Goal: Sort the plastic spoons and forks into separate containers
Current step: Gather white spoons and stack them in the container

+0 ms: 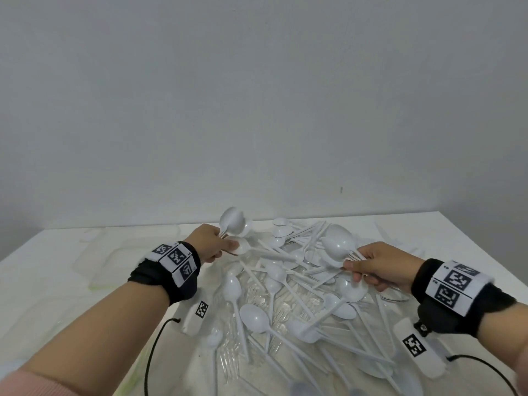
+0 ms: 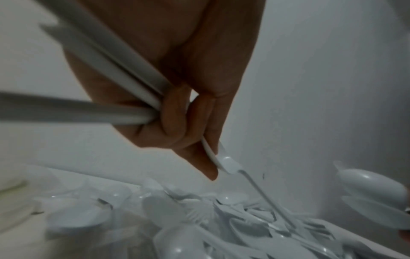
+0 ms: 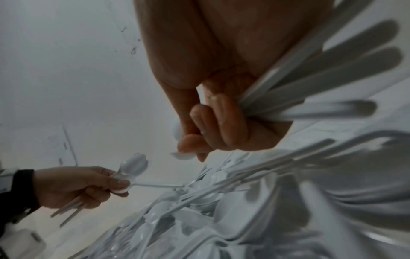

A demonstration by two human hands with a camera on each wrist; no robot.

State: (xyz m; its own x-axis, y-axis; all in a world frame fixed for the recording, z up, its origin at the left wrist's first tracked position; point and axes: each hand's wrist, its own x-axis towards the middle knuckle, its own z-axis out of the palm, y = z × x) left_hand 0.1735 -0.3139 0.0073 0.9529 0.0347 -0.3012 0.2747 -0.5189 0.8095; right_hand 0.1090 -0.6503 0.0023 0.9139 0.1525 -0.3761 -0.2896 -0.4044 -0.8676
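A heap of white plastic spoons and clear forks (image 1: pixel 288 292) covers the middle of the white table (image 1: pixel 43 281). My left hand (image 1: pixel 213 245) hovers over the heap's far left side and grips a bunch of white spoons (image 1: pixel 233 221) by their handles, bowls up; its fingertips also pinch the bowl of another spoon (image 2: pixel 228 164) whose handle trails into the heap. My right hand (image 1: pixel 371 267) is above the heap's right side and grips a fan of spoons (image 1: pixel 338 242), with several handles (image 3: pixel 332 84) spreading out behind the curled fingers.
Clear plastic containers (image 1: pixel 94 252) lie on the table at the far left, hard to make out. A grey wall stands right behind the table. Black cables (image 1: pixel 151 352) hang from both wristbands near the table's front.
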